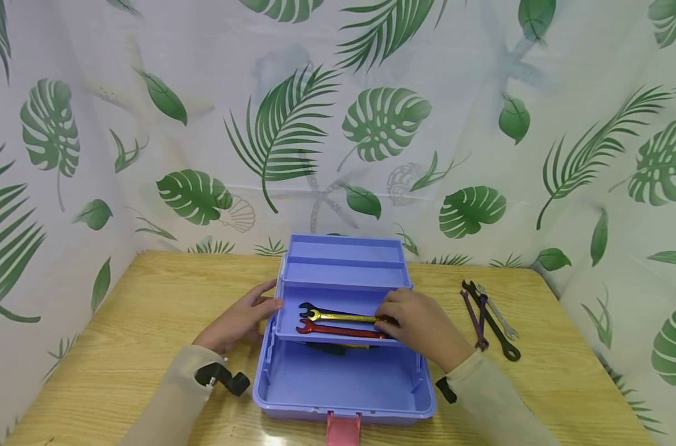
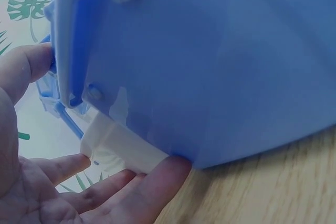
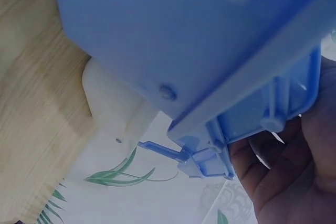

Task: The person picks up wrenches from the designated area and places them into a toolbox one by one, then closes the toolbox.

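A blue plastic toolbox (image 1: 343, 387) stands open with its trays fanned up and back. My left hand (image 1: 240, 317) is at its left side, the thumb (image 2: 31, 64) against the tray's edge. The other fingers of that hand, fairly straight, touch the white rear part (image 2: 126, 145). In the lowest tray lie a black wrench (image 1: 303, 305), a gold wrench (image 1: 338, 316) and a red wrench (image 1: 338, 330), side by side. My right hand (image 1: 418, 322) reaches over the tray's right end, its curled fingers on the gold wrench's right end, which they hide.
Several loose wrenches (image 1: 493, 328), black, purple and silver, lie in a pile on the wooden table (image 1: 165, 322) to the right. The pink latch (image 1: 343, 428) hangs at the toolbox's front. Dark and yellow items (image 1: 329, 348) show beneath the tray. A leaf-print curtain (image 1: 316, 124) stands behind.
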Motion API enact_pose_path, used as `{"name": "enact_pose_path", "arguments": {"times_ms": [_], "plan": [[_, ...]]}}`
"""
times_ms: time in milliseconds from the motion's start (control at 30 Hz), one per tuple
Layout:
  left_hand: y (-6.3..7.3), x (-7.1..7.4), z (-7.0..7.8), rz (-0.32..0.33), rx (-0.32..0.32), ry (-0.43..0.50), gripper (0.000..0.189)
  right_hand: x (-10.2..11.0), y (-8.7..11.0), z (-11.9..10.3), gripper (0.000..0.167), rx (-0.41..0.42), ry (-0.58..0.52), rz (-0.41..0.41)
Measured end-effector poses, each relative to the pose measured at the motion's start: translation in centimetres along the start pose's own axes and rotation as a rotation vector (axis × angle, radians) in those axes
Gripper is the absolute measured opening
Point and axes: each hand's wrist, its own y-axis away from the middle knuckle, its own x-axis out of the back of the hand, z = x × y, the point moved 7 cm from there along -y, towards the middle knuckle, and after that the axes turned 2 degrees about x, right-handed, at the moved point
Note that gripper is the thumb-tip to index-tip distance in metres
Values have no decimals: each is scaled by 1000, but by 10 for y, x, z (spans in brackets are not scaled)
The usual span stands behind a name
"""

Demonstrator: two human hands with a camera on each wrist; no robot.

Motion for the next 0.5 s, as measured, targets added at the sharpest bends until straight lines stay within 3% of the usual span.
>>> {"name": "enact_pose_path", "arguments": {"times_ms": [333,500], "plan": [[-1,1,-1,1,10,5,81,0,4,4,14,-30,-69,28],[-1,0,-1,-5,15,5,82,16,18,18,15,-68,-74,246]]}}
